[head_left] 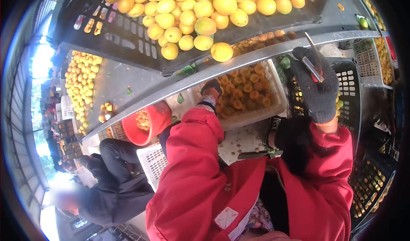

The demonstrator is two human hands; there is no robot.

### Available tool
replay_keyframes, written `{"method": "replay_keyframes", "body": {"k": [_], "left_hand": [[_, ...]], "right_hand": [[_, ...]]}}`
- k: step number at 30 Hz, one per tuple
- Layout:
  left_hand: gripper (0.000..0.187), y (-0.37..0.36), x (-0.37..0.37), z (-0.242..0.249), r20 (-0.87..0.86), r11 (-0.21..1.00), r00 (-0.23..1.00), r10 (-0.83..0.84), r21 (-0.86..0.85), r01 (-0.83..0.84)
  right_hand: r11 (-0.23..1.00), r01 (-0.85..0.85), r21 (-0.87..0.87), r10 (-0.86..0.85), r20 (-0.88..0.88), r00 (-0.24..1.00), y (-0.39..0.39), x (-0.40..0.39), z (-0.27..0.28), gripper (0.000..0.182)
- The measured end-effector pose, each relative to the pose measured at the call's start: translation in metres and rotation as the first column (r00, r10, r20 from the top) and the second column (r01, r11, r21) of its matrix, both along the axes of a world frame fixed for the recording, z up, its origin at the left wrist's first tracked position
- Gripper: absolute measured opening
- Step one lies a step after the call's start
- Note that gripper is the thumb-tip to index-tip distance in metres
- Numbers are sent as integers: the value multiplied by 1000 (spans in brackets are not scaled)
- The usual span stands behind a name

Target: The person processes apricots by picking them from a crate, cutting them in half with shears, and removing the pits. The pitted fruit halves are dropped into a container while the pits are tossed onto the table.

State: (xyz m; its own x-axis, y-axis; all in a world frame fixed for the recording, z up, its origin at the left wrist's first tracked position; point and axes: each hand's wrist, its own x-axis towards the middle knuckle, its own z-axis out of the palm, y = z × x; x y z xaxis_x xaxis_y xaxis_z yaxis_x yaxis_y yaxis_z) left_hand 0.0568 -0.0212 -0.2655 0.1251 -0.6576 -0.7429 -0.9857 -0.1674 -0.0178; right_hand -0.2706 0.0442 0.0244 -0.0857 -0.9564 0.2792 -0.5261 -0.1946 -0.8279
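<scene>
My right hand (315, 80), in a dark grey glove, is closed around a small knife (317, 58) whose curved blade points up and away; a bit of red shows at its handle. My left hand (211, 88), also in a dark glove, is at the left rim of a white tub (279, 89). Its fingers are foreshortened, so I cannot make out whether they hold anything. Inside the tub lie many halved orange fruits (245, 89), apparently apricots. Above both hands, a black crate (128, 38) full of whole yellow-orange apricots (188, 18) rests on the metal table (121, 80).
The table's raised metal edge (171, 90) runs between crate and tub. A red bucket (160, 113) with fruit pieces stands left, beside a white basket (152, 160). A person in dark clothes (115, 189) sits at lower left. Black crates (348, 76) stand at right.
</scene>
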Motion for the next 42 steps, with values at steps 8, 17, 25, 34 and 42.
{"method": "replay_keyframes", "body": {"k": [8, 17, 25, 34, 42], "left_hand": [[57, 9, 8, -32, -81, 958, 977, 199, -194, -211], [49, -5, 35, 8, -442, 921, 859, -259, -380, 82], [40, -12, 3, 1, -194, 743, 718, -668, -208, 636], [60, 13, 15, -68, -288, 960, 922, -259, -183, 212], [67, 27, -15, -29, -170, 988, 985, 1, -149, -27]], "right_hand": [[1000, -15, -27, 15, 9, 1000, 3, 1, 3, 36], [998, -47, -39, 47, 4, 999, 1, -5, 0, 32], [997, 4, -81, 1, 66, 998, -5, -4, -22, 33], [999, -48, 16, 47, 36, 998, -6, -1, -12, 30], [999, -40, 29, 41, -21, 999, -7, -1, -10, 29]]}}
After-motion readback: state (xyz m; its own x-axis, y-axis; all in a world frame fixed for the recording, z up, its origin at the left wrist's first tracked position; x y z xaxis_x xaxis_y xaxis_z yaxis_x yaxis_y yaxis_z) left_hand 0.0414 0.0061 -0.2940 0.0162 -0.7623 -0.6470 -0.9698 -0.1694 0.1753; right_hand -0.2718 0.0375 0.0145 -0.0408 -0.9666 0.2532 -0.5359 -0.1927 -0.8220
